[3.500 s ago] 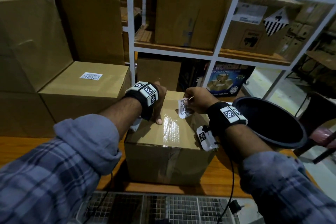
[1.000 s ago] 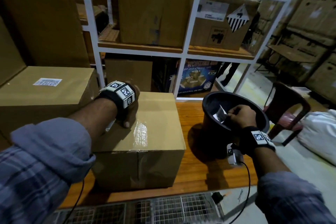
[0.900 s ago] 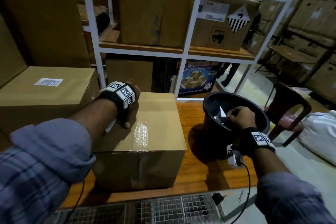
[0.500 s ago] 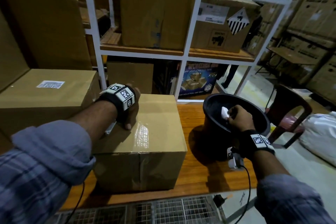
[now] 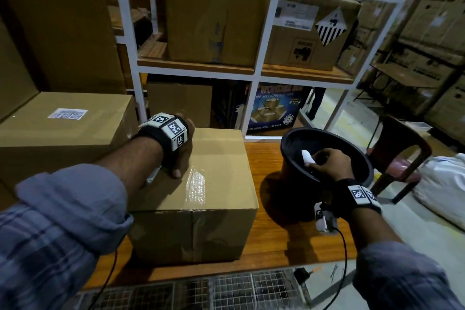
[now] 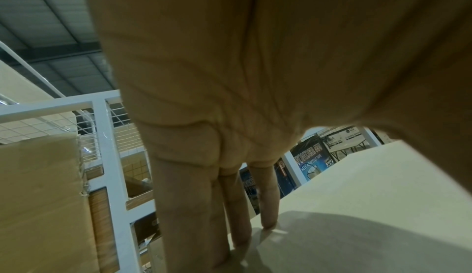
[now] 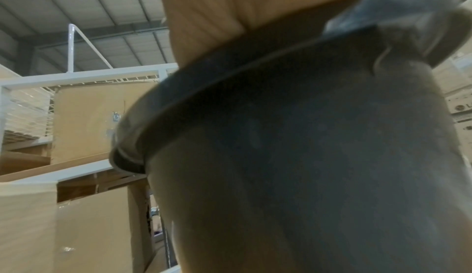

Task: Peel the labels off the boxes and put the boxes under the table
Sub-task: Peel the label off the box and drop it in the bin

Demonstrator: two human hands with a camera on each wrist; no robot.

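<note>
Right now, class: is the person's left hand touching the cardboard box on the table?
Touching. In the head view the left hand rests on the box top, thumb flat on it; in the left wrist view its fingertips meet the cardboard.

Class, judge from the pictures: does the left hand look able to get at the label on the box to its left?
Probably yes. The left hand only rests on the near box, and the label lies uncovered on the neighbouring box with nothing between.

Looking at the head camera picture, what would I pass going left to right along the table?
Brown cardboard box with a white label → left hand → plain taped cardboard box → round black plastic bucket → right hand → dark red plastic chair.
</note>
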